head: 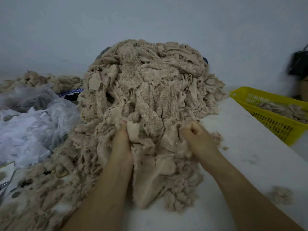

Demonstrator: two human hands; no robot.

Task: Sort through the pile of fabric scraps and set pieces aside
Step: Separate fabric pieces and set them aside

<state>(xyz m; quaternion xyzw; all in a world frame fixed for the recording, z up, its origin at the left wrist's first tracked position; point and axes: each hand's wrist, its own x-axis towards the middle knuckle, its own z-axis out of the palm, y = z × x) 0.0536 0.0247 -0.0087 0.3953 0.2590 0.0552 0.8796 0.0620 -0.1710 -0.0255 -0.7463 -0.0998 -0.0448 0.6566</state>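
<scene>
- Head view: pile of fabric scraps (146, 97) sat mid-table on the white table (241, 155). It was tall, reached back to the wall and spilled toward the near-left edge.
- Left hand (121, 139) was dug into the pile's near face, fingertips buried, curled round a fold of smooth backing.
- Right hand (196, 135) was just beside it, apart from the left and balled into a fist on fabric at the pile's near-right edge.
- Smooth-backed piece (150, 177) lay between the forearms. Couldn't tell if both hands had hold of that same piece.
- Handling, my read: fleecy pile on one face, thin flat backing on the other. Light, limp, no stiffness, nothing fragile.
- Scraps looked tangled, and fuzz likely snags on neighbours, so one pull could drag several along.
- Best grip was probably a pinch on a flat backing edge rather than the fluff, which sheds; a loose tuft (281, 195) lay on the table.
- Yellow basket (250, 93) at the right, well apart from the hands, held some beige scraps and was the likely drop spot.
- Plastic bag of white scraps (33, 122) sat at the left, touching the pile.
</scene>
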